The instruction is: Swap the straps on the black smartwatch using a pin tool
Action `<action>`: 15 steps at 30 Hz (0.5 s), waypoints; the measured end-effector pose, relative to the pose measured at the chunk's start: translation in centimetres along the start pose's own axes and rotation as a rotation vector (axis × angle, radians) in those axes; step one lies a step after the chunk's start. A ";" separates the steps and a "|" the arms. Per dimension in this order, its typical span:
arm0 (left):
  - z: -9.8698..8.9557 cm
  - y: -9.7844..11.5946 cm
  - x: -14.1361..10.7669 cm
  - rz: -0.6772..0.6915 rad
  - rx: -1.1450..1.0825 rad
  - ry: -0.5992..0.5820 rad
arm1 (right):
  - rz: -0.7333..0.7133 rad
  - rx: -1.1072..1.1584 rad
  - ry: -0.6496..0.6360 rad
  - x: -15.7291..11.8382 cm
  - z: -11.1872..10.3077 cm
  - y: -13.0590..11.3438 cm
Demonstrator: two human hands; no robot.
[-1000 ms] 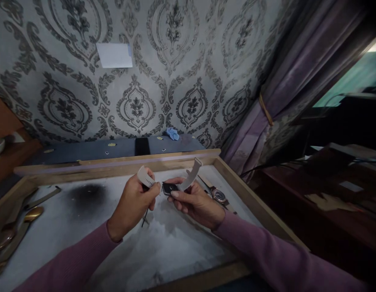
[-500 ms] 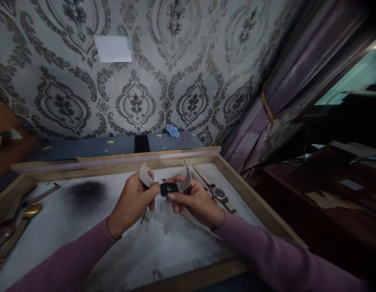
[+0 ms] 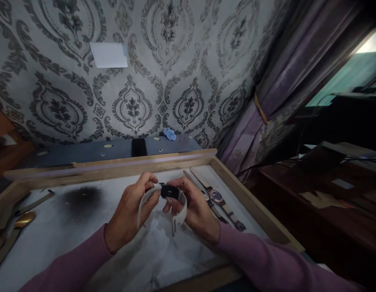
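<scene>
Between my two hands, above the white tray floor, is a smartwatch (image 3: 170,192) with a black case and a pale strap. My left hand (image 3: 133,209) grips it where the left strap half (image 3: 141,207) meets the case; that half hangs down in a curve. My right hand (image 3: 195,205) is closed around the case's right side, fingers behind it and thumb at its lower edge. The right strap half (image 3: 179,215) droops below, its buckle end hanging. Just right of my right hand lie a round-faced wristwatch (image 3: 216,195) and another watch, partly hidden.
A wooden frame (image 3: 261,211) borders the tray. More watches, one with a gold case (image 3: 25,219), lie at the left. Behind, a dark ledge holds a black phone (image 3: 139,147) and a crumpled blue cloth (image 3: 169,134). A purple curtain (image 3: 245,129) hangs at the right.
The smartwatch has turned in my hands: its strap halves stood upward and now hang down. My left hand has shifted to the strap joint. The view has moved slightly.
</scene>
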State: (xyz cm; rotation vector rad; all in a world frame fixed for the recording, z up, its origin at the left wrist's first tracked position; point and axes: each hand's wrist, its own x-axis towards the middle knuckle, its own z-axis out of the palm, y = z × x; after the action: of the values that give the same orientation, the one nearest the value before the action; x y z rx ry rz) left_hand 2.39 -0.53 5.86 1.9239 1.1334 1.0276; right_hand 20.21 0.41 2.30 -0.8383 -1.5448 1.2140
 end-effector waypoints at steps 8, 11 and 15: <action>0.4 0.0 -0.3 0.033 0.213 0.019 | -0.003 -0.094 -0.115 -0.1 0.0 -0.3; 0.7 0.1 -0.6 0.044 0.197 0.034 | -0.028 -0.140 -0.112 -0.4 0.0 -0.5; 1.0 0.4 -0.8 0.053 0.155 0.077 | -0.023 -0.160 -0.080 -0.8 0.1 -0.6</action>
State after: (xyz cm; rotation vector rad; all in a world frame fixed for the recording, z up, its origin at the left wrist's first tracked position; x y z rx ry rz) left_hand 3.14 -1.53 5.54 2.0603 1.2429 1.0784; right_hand 20.37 -0.50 2.64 -0.8811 -1.7298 1.1303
